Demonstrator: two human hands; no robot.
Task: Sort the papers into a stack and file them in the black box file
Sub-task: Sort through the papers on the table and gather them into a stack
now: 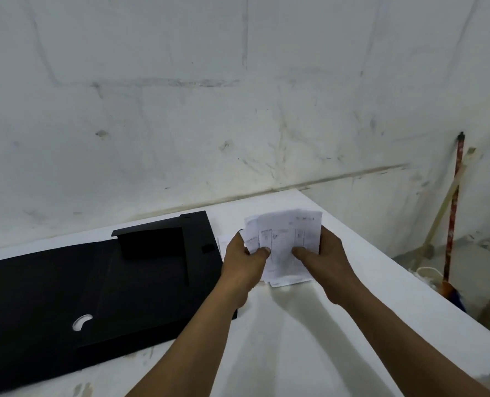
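Note:
Both of my hands hold a bundle of white printed papers point(285, 242) upright, just above the white table point(309, 325). My left hand point(245, 260) grips the bundle's left edge, thumb on the front sheet. My right hand point(325, 257) grips the right edge the same way. The sheets are uneven, with corners sticking out at the left and bottom. The black box file point(94, 293) lies spread out flat on the table to the left of my hands, its flaps unfolded and a round finger hole showing. Another white paper point(223, 243) peeks out behind my left hand.
A rough white wall point(238, 110) stands right behind the table. The table's right edge runs diagonally past my right arm. Beyond it, a red-handled broom point(453, 219) and a pale stick lean against the wall, over floor clutter.

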